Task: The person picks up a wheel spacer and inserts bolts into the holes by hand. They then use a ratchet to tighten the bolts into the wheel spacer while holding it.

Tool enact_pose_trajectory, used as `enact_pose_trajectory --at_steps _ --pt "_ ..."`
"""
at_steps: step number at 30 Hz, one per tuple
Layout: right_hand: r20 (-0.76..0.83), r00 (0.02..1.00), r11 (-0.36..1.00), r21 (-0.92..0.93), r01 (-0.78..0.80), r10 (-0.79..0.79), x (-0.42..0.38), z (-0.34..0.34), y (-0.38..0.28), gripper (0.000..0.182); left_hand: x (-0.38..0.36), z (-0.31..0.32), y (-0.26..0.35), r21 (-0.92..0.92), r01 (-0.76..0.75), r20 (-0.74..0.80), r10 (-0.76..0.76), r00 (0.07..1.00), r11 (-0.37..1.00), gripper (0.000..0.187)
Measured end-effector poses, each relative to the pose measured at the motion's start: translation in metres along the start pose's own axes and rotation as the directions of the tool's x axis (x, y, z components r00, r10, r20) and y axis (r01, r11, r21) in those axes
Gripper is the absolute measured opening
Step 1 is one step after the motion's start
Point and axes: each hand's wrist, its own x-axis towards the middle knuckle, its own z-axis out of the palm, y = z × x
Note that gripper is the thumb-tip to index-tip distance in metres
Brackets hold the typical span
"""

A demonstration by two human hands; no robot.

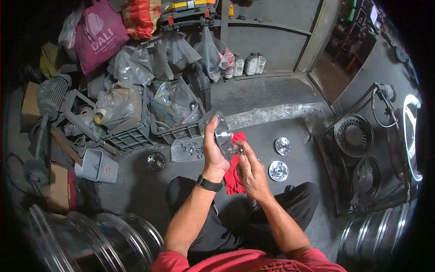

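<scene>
A shiny metal hub [222,137] with a round flange is held up on its side over my lap. My left hand [214,152] supports the flange, with the thumb and palm against it. At the hub's narrow end, the fingers of my right hand [251,172] close around it; whether they also hold something small is hidden. Beneath my hands a red cloth [234,177] lies on the floor. Two similar silver hubs, one farther [282,146] and one nearer [278,171], rest to the right of the cloth.
A darker round metal part [156,161] and a plastic sheet with small metal pieces [188,150] lie left. Crates [179,132] of bagged parts stand behind, near a grey bin [99,165]. Wheel rims [93,238] flank me; a black panel [333,181] stands right.
</scene>
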Motion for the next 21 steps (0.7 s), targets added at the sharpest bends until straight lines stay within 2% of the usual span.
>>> enact_pose_trajectory --at_steps 6,8,9,11,14,18,20,21 --pt "0.033 0.998 0.99 0.126 -0.058 0.054 0.001 0.002 -0.005 0.045 0.001 -0.002 -0.002 0.085 -0.127 0.016 0.126 0.992 0.988 0.04" --pt "0.05 0.997 0.984 0.164 -0.071 0.063 0.001 0.002 -0.004 0.046 -0.004 0.003 0.0 0.193 -0.193 0.012 0.194 0.981 0.962 0.064" --pt "0.07 0.992 0.966 0.233 -0.116 0.102 0.001 0.003 -0.002 0.046 -0.005 0.003 0.001 0.194 -0.193 0.012 0.194 0.981 0.962 0.064" --pt "0.094 0.986 0.94 0.3 -0.161 0.139 0.001 0.003 -0.003 0.046 -0.007 0.002 0.004 0.29 -0.324 0.14 0.295 0.945 0.901 0.064" --pt "0.116 0.977 0.912 0.353 -0.208 0.178 -0.002 0.004 -0.011 0.045 -0.008 0.005 0.005 0.306 -0.383 0.187 0.339 0.922 0.872 0.063" --pt "0.068 0.983 0.95 0.253 -0.185 0.173 -0.004 0.002 -0.019 0.043 -0.004 0.002 0.004 0.223 -0.281 0.156 0.25 0.956 0.933 0.063" --pt "0.054 0.986 0.967 0.193 -0.168 0.161 -0.002 0.002 -0.016 0.042 0.001 -0.002 0.002 0.069 -0.06 0.088 0.054 0.995 0.996 0.052" --pt "-0.002 1.0 0.998 0.052 -0.031 0.031 -0.001 0.003 -0.007 0.042 0.004 -0.004 0.003 0.067 -0.06 0.087 0.054 0.995 0.996 0.052"
